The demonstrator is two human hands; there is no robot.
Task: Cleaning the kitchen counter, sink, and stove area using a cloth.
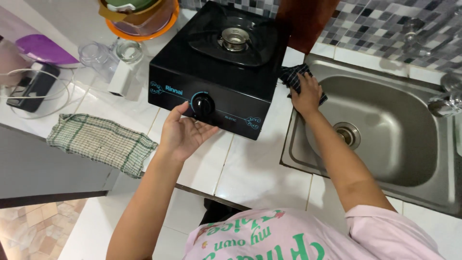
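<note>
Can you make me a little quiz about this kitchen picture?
1. True or false: the left hand is under the front of the black stove.
2. What does the right hand press on the sink rim?
3. Which lies on the counter left of the stove: A) green checked cloth, B) a plate?

Key: 1 true. 2 a dark checked cloth. 3 A.
</note>
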